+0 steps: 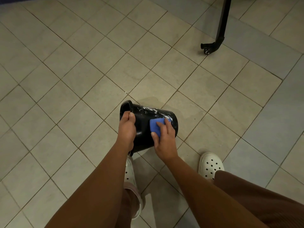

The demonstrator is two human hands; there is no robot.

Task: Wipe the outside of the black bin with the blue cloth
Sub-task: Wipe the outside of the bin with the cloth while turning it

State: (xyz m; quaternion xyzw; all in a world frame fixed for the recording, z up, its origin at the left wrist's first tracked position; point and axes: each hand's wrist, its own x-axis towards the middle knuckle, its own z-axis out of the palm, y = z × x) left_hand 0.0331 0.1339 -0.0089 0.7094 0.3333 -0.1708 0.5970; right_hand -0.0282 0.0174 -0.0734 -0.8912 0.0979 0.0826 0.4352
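Note:
The black bin (143,127) is tipped on its side above the tiled floor, its open mouth facing left and its base to the right. White smears mark its upper wall. My left hand (127,129) grips the bin at the rim, thumb over the edge. A folded blue cloth (155,125) lies flat against the bin's side wall, and my right hand (164,137) presses it there with the fingers spread over it. Part of the cloth is hidden under that hand.
Beige floor tiles (82,79) spread all around. A black metal leg with a caster (213,43) stands at the far right. My two white clogs, left (130,171) and right (210,165), stand just below the bin. A damp patch (164,99) shows beyond the bin.

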